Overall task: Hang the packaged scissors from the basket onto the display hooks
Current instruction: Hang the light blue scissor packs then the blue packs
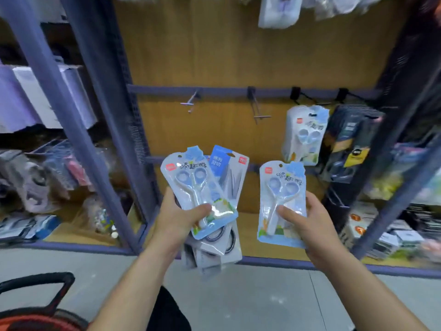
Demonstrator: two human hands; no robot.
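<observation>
nearest us, the basket [35, 304] is being cut off by the lower left edge. our left hand [176, 218] is gripping a fanned stack of scissor packs [198, 185], thumb curled over the front one. our right hand [310, 225] is pinching a single pale blue pack [281, 187] by its lower part. beyond, two bare hooks [188, 103] are leaving open room, and a blurred hanging pack [304, 134] is sitting to their right.

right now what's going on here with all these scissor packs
A person is stocking a shop rack. The left hand grips a fanned stack of packaged scissors, a light blue blister pack on top. The right hand holds one matching light blue pack, not yet hung. Two bare metal hooks stick out from the rail above; another matching pack already hangs to their right. A red basket with a black handle sits lower left.
</observation>
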